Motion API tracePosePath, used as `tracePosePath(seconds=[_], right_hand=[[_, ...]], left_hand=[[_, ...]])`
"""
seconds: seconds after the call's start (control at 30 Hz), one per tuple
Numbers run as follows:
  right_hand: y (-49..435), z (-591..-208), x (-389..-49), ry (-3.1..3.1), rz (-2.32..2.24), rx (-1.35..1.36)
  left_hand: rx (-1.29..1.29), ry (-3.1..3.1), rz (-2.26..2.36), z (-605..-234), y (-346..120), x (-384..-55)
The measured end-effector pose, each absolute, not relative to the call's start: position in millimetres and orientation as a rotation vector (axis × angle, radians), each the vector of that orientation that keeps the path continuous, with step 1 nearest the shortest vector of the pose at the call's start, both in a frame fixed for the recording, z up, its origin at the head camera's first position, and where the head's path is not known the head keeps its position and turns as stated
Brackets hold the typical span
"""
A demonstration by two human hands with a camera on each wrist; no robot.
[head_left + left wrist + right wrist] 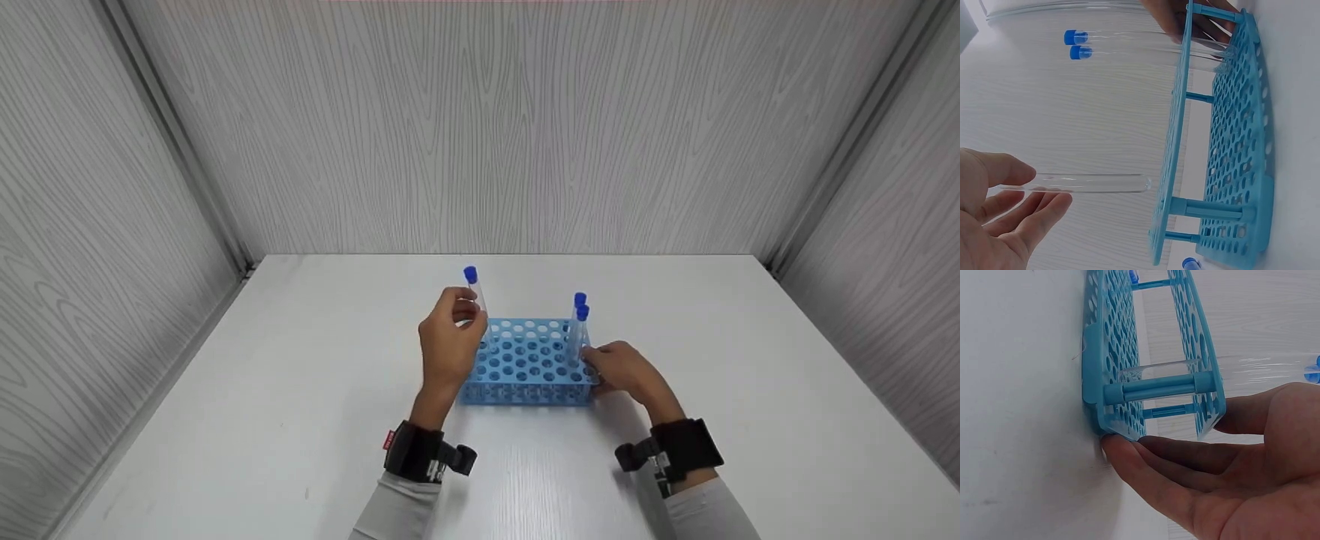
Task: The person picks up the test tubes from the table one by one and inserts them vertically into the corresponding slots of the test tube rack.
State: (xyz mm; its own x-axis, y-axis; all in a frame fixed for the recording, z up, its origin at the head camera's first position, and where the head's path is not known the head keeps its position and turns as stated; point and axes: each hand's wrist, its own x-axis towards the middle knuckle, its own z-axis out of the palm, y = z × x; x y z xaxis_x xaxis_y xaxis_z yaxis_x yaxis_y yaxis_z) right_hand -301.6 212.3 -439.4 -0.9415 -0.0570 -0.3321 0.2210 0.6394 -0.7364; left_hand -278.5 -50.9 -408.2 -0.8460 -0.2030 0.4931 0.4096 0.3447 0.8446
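My left hand (pixel 448 346) pinches a clear test tube (pixel 1092 183) between thumb and fingers, its blue cap (pixel 470 274) uppermost in the head view. In the left wrist view the tube's rounded bottom points at the top plate of a blue test tube rack (pixel 525 395), a small gap short of it. Two capped test tubes (pixel 1129 48) stand side by side in holes at the rack's right end. There my right hand (pixel 624 369) grips the rack, thumb on the top plate and fingers around the end, as the right wrist view shows (pixel 1230 461).
The rack stands on a white table (pixel 300 435). Grey wood-grain panels rise at the back (pixel 495 127), left and right. Another blue cap (pixel 1190 263) shows beyond the rack at the lower edge of the left wrist view.
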Motion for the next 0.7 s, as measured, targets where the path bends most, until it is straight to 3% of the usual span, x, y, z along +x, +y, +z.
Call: tracePosePath(seconds=[0.7], right_hand=[[213.5, -440.0, -302.3, 2.531, -1.241, 0.095]], left_hand=[[-0.210, -2.175, -1.496, -420.2, -47.2, -283.6]])
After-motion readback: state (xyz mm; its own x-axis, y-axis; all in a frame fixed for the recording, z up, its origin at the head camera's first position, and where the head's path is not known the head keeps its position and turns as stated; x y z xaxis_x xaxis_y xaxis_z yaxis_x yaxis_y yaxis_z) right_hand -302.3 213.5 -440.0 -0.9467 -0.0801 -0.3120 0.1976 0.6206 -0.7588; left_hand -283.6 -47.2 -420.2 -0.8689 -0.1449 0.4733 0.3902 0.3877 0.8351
